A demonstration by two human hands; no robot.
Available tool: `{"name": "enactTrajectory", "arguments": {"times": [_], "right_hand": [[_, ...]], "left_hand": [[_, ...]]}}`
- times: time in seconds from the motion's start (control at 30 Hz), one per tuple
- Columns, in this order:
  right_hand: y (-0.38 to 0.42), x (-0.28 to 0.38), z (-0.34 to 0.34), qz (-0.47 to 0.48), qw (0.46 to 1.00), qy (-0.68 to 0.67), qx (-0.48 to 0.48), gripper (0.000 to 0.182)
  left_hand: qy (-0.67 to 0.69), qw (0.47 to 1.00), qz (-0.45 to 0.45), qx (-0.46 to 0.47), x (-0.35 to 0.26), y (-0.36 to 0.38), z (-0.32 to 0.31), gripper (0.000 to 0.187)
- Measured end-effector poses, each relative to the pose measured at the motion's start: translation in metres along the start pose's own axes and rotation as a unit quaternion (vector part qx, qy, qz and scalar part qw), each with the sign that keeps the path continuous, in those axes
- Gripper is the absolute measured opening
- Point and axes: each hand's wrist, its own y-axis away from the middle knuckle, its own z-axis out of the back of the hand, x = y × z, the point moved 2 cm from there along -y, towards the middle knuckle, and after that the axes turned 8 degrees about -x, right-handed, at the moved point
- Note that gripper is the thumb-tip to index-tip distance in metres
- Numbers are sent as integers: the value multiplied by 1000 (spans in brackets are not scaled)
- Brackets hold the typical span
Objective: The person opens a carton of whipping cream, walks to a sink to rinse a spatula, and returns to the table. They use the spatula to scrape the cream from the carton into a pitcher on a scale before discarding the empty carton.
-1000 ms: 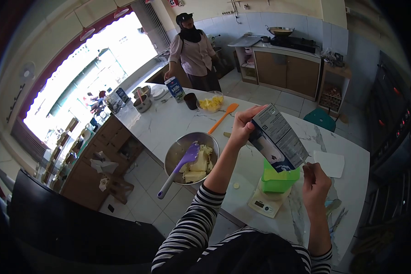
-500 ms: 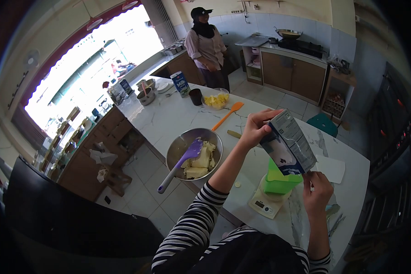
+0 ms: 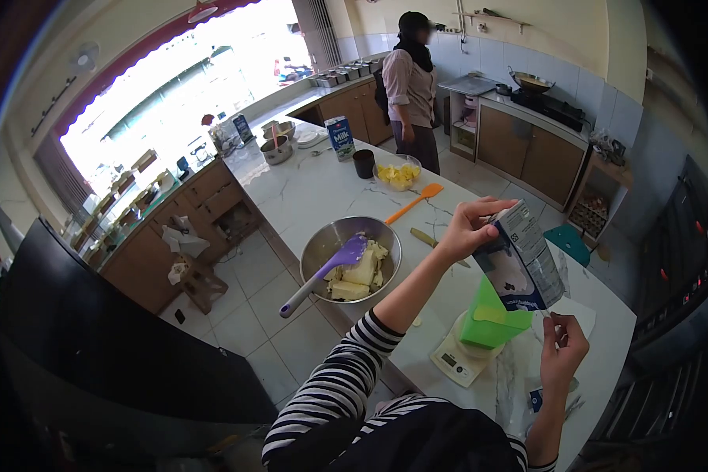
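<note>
My left hand (image 3: 473, 229) grips the upper end of a blue-and-white carton (image 3: 519, 263), which tilts downward over a green plastic container (image 3: 489, 324). That container stands on a small white kitchen scale (image 3: 458, 366). At the carton's lower corner, the fingers of my right hand (image 3: 565, 346) are pinched together; what lies between them is too small to make out. To the left, a metal mixing bowl (image 3: 311, 250) contains pale yellow blocks that look like butter (image 3: 359, 273), with a purple spatula (image 3: 322, 275) resting across its rim.
An orange spatula (image 3: 414, 204), a knife (image 3: 425, 237), a bowl of yellow pieces (image 3: 399, 172), a dark cup (image 3: 363, 164) and a milk carton (image 3: 340, 139) stand or lie farther along the marble counter (image 3: 291, 197). Another person (image 3: 413, 86) stands behind it.
My view has shifted, so the counter things appear farther right. My right hand's pinched fingers sit slightly lower against the carton's corner. The other person has turned toward the stove side.
</note>
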Motion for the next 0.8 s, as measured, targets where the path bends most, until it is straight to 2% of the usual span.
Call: {"name": "enactTrajectory", "arguments": {"times": [0.33,0.43,0.53,0.63,0.73,0.8], "right_hand": [[-7,14,-6,66,997,22,-28,7],[-10,19,-4,90,995,39,3,8],[-14,22,1,88,991,85,46,9],[-14,22,11,56,993,86,65,11],[-15,25,21,7,994,77,76,10],[-14,28,27,30,998,24,48,9]], "left_hand": [[-15,1000,15,8,-2,3,2,76],[-25,1000,-9,6,-1,3,2,72],[-49,998,0,32,-1,4,3,77],[-23,999,8,22,-2,5,4,78],[-49,998,-33,-33,-6,6,12,77],[-52,995,-39,-78,6,11,28,82]]}}
